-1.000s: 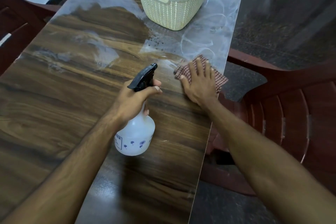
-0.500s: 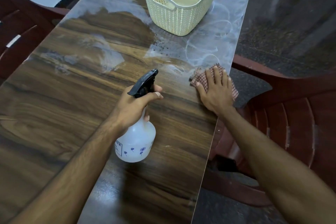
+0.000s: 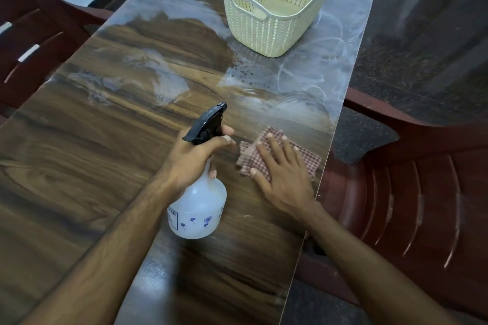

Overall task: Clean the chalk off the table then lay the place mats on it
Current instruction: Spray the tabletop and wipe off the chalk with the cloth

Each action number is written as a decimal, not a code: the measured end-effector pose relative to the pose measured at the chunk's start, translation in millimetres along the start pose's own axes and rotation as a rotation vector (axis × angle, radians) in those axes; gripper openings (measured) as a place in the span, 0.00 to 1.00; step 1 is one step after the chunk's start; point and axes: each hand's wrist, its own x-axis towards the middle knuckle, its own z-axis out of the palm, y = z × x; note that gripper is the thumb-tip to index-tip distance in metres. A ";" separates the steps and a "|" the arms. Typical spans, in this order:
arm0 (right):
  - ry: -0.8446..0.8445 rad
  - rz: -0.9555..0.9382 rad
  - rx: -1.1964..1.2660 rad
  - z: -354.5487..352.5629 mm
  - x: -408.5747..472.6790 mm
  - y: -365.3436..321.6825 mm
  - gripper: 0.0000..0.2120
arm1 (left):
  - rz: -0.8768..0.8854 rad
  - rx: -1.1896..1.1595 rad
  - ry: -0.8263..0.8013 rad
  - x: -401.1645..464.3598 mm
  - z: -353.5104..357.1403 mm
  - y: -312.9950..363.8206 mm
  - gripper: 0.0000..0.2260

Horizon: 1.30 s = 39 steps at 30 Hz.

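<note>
The cloth (image 3: 280, 157), soft and limp, was pressed flat on the table (image 3: 79, 140) under the right hand (image 3: 285, 174), fingers spread; the bottle (image 3: 198, 208), probably light, was gripped at its neck by the left hand (image 3: 192, 158). Mats were not seen.

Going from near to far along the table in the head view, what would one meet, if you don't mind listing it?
Spray bottle gripped by the left hand → checked cloth under the flat right hand → white chalk smears → cream perforated basket.
</note>
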 end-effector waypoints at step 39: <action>-0.033 -0.057 0.173 -21.9 78.3 -33.6 0.26 | -0.003 -0.049 0.104 -24.2 -28.7 -17.3 0.06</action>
